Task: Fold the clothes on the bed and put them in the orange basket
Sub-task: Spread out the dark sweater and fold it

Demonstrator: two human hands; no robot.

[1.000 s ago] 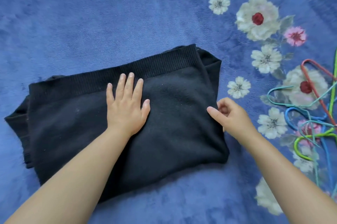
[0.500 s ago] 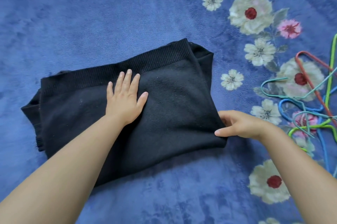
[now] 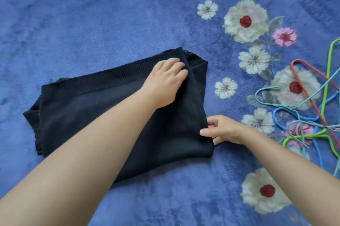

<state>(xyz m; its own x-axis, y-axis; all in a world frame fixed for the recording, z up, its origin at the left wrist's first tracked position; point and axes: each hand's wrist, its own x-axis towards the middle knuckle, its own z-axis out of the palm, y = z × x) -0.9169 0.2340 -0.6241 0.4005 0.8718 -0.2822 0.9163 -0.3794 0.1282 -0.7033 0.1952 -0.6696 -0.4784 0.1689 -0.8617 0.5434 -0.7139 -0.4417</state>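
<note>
A black knitted sweater (image 3: 88, 113) lies partly folded on the blue flowered bedspread (image 3: 92, 14), its ribbed hem along the far edge. My left hand (image 3: 165, 80) rests on its far right corner, fingers curled at the ribbed hem's right end where the edge is raised. My right hand (image 3: 222, 130) pinches the sweater's right edge near the front corner, thumb on top and fingers under the cloth. The orange basket is out of view.
Several coloured wire hangers (image 3: 312, 113), red, green, blue and teal, lie tangled at the right edge of the bed. The bedspread's flower print runs down the right side.
My left hand slid from the sweater's middle to its far right corner. My right hand moved down the right edge and took hold near the front corner. The edge has lifted slightly.
</note>
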